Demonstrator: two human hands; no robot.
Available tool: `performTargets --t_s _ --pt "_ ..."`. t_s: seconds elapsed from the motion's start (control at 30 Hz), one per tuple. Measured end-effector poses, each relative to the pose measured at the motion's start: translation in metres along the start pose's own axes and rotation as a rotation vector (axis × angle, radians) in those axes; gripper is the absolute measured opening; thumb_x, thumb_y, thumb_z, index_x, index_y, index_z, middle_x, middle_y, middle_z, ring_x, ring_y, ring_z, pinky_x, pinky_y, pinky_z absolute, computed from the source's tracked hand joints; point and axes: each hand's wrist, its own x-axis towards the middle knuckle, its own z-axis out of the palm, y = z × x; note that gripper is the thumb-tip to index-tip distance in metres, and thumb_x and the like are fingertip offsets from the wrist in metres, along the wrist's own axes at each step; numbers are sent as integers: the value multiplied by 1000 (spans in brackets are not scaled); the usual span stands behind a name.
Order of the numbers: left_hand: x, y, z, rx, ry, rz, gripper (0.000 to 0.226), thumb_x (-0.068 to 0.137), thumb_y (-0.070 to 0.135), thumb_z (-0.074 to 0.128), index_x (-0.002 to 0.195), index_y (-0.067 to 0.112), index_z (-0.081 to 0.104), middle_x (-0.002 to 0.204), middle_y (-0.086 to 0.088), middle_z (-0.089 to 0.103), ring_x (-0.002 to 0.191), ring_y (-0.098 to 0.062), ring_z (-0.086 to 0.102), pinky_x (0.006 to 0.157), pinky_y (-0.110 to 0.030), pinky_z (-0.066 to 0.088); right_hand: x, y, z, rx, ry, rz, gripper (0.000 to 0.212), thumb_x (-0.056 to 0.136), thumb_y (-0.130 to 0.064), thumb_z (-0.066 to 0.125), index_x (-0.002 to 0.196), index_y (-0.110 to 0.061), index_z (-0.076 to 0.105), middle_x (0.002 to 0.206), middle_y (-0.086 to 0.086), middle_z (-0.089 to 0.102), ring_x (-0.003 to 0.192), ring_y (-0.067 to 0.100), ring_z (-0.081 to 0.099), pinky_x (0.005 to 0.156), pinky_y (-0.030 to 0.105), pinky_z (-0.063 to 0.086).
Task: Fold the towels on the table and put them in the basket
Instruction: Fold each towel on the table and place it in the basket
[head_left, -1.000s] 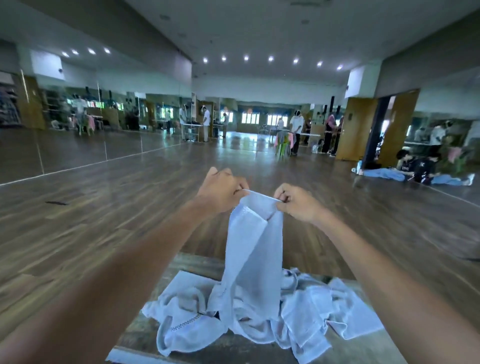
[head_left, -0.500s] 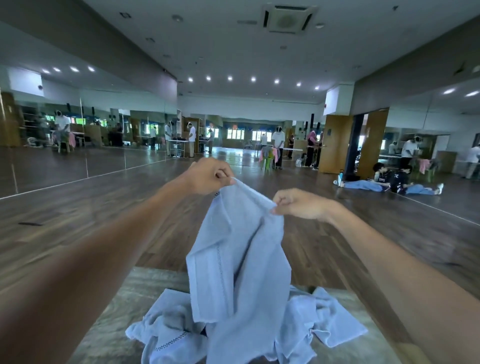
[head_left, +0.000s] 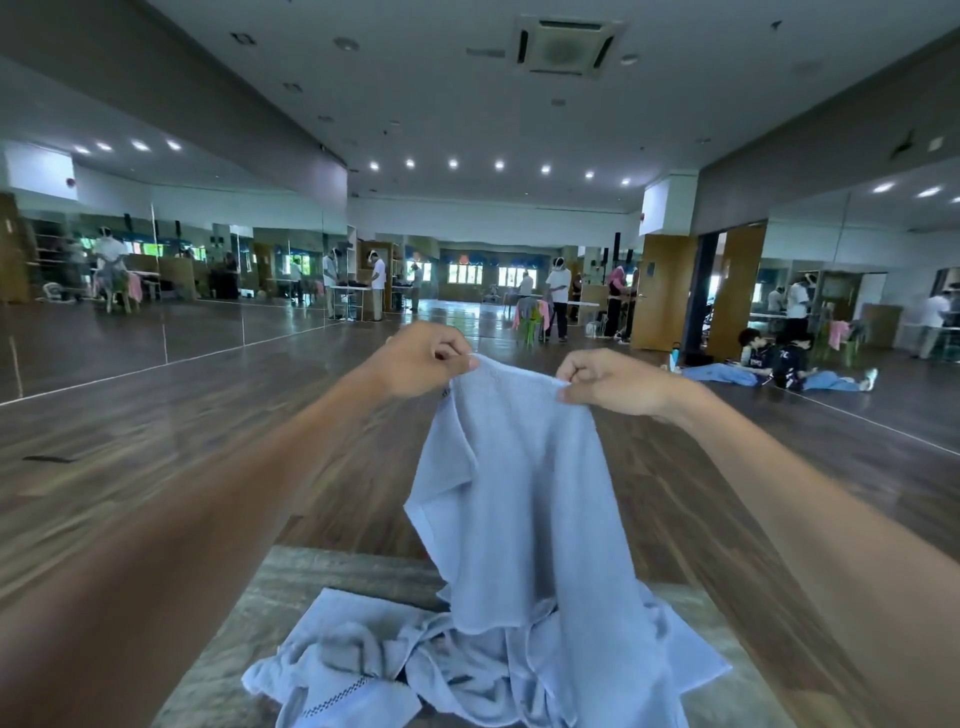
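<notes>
Both arms reach forward at chest height, over the far edge of the grey-brown wood-grain tabletop (head_left: 332, 577). Left hand (head_left: 423, 358) is curled nearly closed, thumb and forefinger pinching one upper corner of a pale blue terry-cloth towel (head_left: 524, 499). Right hand (head_left: 615, 379) is likewise almost fisted, fingertips (head_left: 566, 397) clamped on the other upper corner. The top hem sags slightly between the two hands.

The held towel hangs down in a loose sheet, its left side doubled over on itself in a flap. Its lower edge reaches the heap of crumpled pale blue towels (head_left: 395, 665) lying on the tabletop; whether it rests on the heap or only hangs in front of it, I cannot tell. The heap spreads toward the near side of the tabletop, one piece showing a stitched openwork border.

Beyond the tabletop's far edge: dark wooden plank floor (head_left: 156, 441).
</notes>
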Motion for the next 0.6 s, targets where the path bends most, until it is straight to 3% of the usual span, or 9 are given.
performTargets --t_s 0.1,0.2,0.33,0.43,0.6 --pt "0 9 4 -37 0 23 15 90 23 64 91 9 70 94 2 72 90 -13 68 86 -34 55 0 2 18 116 -17 -25 14 89 -18 65 100 -10 66 101 8 72 94 16 66 93 32 47" --pt "-1 16 7 -91 26 42 13 89 21 65 90 9 71 90 0 73 87 -17 69 86 -39 55 -1 -2 33 224 -17 -66 15 88 -20 66 102 -16 68 94 -2 71 89 8 66 89 26 48" --pt "-4 24 9 -69 -28 79 5 87 22 69 86 18 72 88 3 73 82 -9 68 82 -30 55 -4 -15 44 354 50 -115 29 81 -37 72 104 -21 69 98 2 71 91 7 65 92 24 47" --pt "-6 25 11 -83 -57 72 3 86 22 70 85 20 72 87 3 73 82 -7 68 82 -27 54 -2 -23 46 403 92 -150 18 82 -32 72 89 -16 72 84 -7 71 81 3 64 88 22 48" --pt "-10 26 6 -80 -81 52 11 86 20 69 92 12 72 90 1 73 85 -9 68 83 -21 53 1 -26 47 372 115 -141 13 87 -21 68 76 -16 61 82 3 66 80 13 60 87 28 46"
